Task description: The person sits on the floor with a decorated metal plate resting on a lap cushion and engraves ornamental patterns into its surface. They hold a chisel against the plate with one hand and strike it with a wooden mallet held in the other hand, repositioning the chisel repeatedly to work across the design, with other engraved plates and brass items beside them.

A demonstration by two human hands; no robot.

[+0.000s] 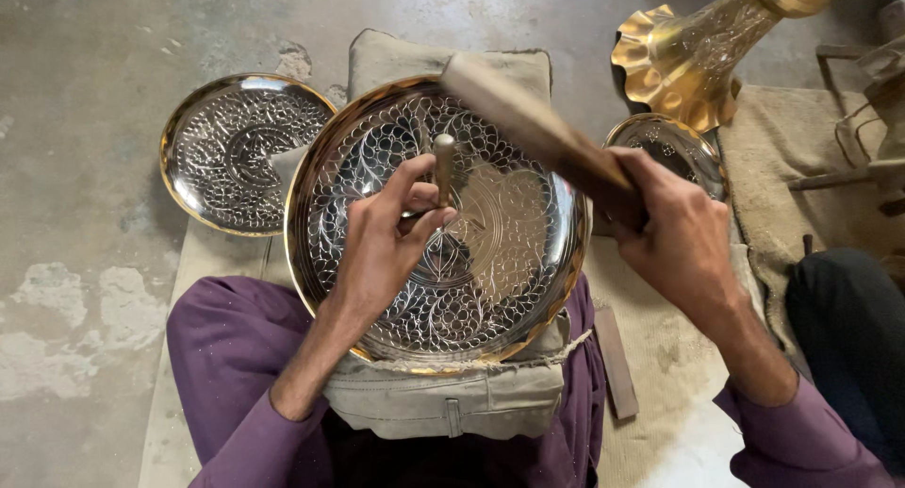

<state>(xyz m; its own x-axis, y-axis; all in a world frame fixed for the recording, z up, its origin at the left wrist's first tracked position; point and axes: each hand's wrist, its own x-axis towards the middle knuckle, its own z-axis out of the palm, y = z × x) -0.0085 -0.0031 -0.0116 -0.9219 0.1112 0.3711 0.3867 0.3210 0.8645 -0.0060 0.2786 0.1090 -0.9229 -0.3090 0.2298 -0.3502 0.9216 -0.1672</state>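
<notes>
round engraved brass tray [500,262], left hand [382,248] pinching a punch [443,167], right hand [674,229] clenched on a blurred, probably wooden mallet [533,120]

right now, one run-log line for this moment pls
left hand: holds metal punch upright on engraved metal plate | right hand: grips wooden mallet, raised over punch | plate rests on cloth pad
</notes>
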